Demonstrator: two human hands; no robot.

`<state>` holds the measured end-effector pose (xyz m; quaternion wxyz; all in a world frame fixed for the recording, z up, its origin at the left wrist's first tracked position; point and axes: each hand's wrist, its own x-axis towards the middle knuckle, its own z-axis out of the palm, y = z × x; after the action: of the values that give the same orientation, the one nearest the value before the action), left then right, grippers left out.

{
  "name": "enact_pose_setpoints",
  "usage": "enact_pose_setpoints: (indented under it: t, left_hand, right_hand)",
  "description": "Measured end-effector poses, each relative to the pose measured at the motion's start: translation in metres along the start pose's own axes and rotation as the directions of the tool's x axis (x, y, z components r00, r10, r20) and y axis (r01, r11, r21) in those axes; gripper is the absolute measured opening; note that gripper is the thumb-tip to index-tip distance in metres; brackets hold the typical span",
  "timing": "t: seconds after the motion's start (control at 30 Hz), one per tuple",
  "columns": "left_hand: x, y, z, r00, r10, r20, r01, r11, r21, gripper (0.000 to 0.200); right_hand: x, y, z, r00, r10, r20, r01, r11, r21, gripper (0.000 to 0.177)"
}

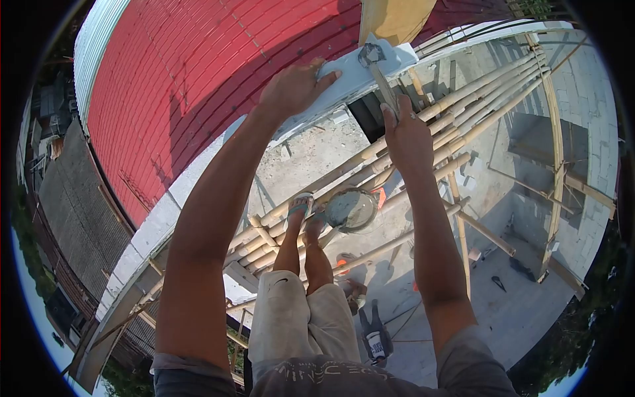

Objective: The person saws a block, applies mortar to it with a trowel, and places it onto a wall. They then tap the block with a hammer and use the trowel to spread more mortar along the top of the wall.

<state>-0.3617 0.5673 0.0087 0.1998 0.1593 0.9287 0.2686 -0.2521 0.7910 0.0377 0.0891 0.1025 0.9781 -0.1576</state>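
Pale shorts (297,311) and 2 bare legs fill the near centre, with the feet in sandals (301,206) standing on bamboo poles (476,99) high above a concrete floor (522,311). Just right of the feet sits a round pan of grey mortar (350,210).

Both arms reach to the far side, where a grey block (350,76) lies on the wall top beside a red roof (198,79). The left hand (296,87) is clamped on the block's left end, fingers curled over its far edge and thumb spread along the near face. The right hand (407,135) is closed around the handle of a trowel (382,83). Its blade points away and rests on the block's right end, where a dab of mortar sits.

By the look of it, the step in hand is bedding and trimming this 1 block: the left hand steadies it while the trowel works the joint. The next move calls for firm pressure from the left hand and a controlled sweep of the blade along the edge, since a loose block could slide toward the drop. The block sits directly under the left palm and just beyond the right fist, touching the blade.
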Motion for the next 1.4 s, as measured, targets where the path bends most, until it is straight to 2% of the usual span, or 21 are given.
enact_pose_setpoints:
  t: [0.17, 0.2, 0.27, 0.3, 0.37, 0.43, 0.5, 0.63, 0.7, 0.73, 0.77, 0.83, 0.87, 0.9, 0.97, 1.0, 1.13, 1.23, 1.27, 1.33, 1.4]
  left_hand:
    - [0.000, -0.001, 0.000, 1.000, -0.002, -0.006, 0.002, 1.000, -0.011, 0.077]
    - [0.000, -0.002, 0.001, 1.000, 0.000, -0.018, -0.001, 1.000, -0.028, 0.075]
    - [0.001, 0.001, -0.003, 1.000, -0.006, 0.001, 0.006, 1.000, -0.023, 0.075]
    - [-0.001, 0.002, -0.004, 1.000, -0.001, 0.020, 0.001, 1.000, -0.017, 0.075]
    - [0.001, -0.002, -0.003, 1.000, 0.004, 0.024, -0.003, 1.000, -0.015, 0.074]
    - [0.000, -0.005, -0.001, 0.999, 0.005, 0.036, -0.004, 1.000, -0.021, 0.074]
    - [-0.001, -0.006, -0.001, 0.998, 0.059, -0.025, -0.060, 0.998, -0.019, 0.072]
    - [0.002, -0.005, -0.002, 0.998, 0.063, -0.001, -0.063, 0.998, -0.012, 0.071]
    - [0.000, -0.005, -0.001, 1.000, 0.030, 0.009, -0.030, 1.000, 0.007, 0.069]
    - [-0.001, -0.003, -0.002, 0.999, 0.032, 0.006, -0.032, 0.999, 0.000, 0.069]
    - [-0.002, -0.002, -0.004, 0.999, 0.020, 0.033, -0.019, 1.000, -0.009, 0.068]
    - [-0.002, 0.002, -0.009, 0.999, 0.021, 0.045, -0.020, 1.000, -0.023, 0.067]
    - [-0.002, 0.003, -0.010, 0.998, 0.016, 0.065, -0.015, 1.000, -0.018, 0.065]
    - [-0.002, 0.003, -0.011, 0.997, 0.009, 0.082, -0.008, 1.000, -0.013, 0.064]
    - [-0.003, -0.002, -0.002, 0.999, 0.038, 0.007, -0.037, 0.998, -0.046, 0.063]
    - [-0.002, -0.006, 0.003, 0.997, 0.053, -0.047, -0.056, 0.996, -0.073, 0.062]
    - [-0.006, -0.004, 0.001, 0.999, 0.033, -0.011, -0.033, 0.997, -0.070, 0.062]
    - [-0.004, -0.001, -0.004, 0.998, 0.056, -0.015, -0.057, 0.995, -0.078, 0.062]
    - [-0.003, 0.000, -0.007, 0.999, 0.050, 0.003, -0.050, 0.997, -0.054, 0.061]
    - [-0.004, 0.001, -0.008, 0.999, 0.044, 0.028, -0.043, 0.999, -0.030, 0.061]
    - [-0.003, 0.000, -0.008, 0.998, 0.054, 0.025, -0.053, 0.998, -0.023, 0.062]
  right_hand:
    - [-0.002, 0.001, 0.005, 0.973, -0.071, -0.218, 0.086, 0.994, 0.061, 0.040]
    - [0.002, 0.004, 0.006, 0.974, -0.074, -0.213, 0.089, 0.994, 0.062, 0.040]
    - [0.004, 0.003, 0.003, 1.000, -0.002, -0.016, 0.002, 1.000, -0.003, 0.040]
    - [-0.001, 0.003, 0.001, 1.000, 0.002, 0.001, -0.002, 1.000, 0.003, 0.040]
    - [-0.003, -0.001, -0.004, 0.988, -0.045, -0.147, 0.061, 0.992, 0.106, 0.042]
    - [-0.006, -0.003, -0.004, 0.983, -0.054, -0.173, 0.081, 0.985, 0.152, 0.043]
    - [-0.004, -0.005, -0.009, 0.999, 0.017, 0.042, -0.020, 0.998, 0.057, 0.044]
    - [-0.003, 0.010, -0.006, 0.989, -0.055, -0.138, 0.085, 0.971, 0.225, 0.038]
    - [-0.010, 0.009, -0.013, 0.964, 0.226, -0.139, -0.106, 0.811, 0.576, 0.045]
    - [-0.007, 0.014, -0.014, 0.946, 0.294, -0.136, -0.083, 0.627, 0.775, 0.028]
    - [-0.003, 0.021, -0.015, 0.946, 0.294, -0.138, -0.084, 0.632, 0.770, 0.028]
    - [0.012, 0.039, -0.016, 0.868, 0.482, 0.119, -0.221, 0.159, 0.962, 0.025]
    - [0.018, 0.055, -0.013, 0.865, 0.457, 0.206, -0.287, 0.114, 0.951, 0.024]
    - [0.023, 0.071, -0.012, 0.870, 0.456, 0.189, -0.273, 0.127, 0.954, 0.024]
    - [0.039, 0.093, -0.012, 0.820, 0.437, 0.368, -0.531, 0.345, 0.774, 0.025]
    - [0.048, 0.102, -0.009, 0.802, 0.410, 0.435, -0.581, 0.362, 0.729, 0.028]
    - [0.081, 0.120, -0.005, 0.835, 0.281, 0.472, -0.546, 0.528, 0.651, 0.033]
    - [0.106, 0.122, 0.004, 0.838, 0.222, 0.498, -0.545, 0.342, 0.765, 0.035]
    - [0.108, 0.116, 0.003, 0.838, 0.227, 0.497, -0.546, 0.340, 0.766, 0.035]
    - [0.112, 0.108, -0.003, 0.790, 0.157, 0.592, -0.571, 0.539, 0.619, 0.043]
    - [0.112, 0.105, -0.009, 0.800, 0.108, 0.590, -0.527, 0.599, 0.603, 0.047]
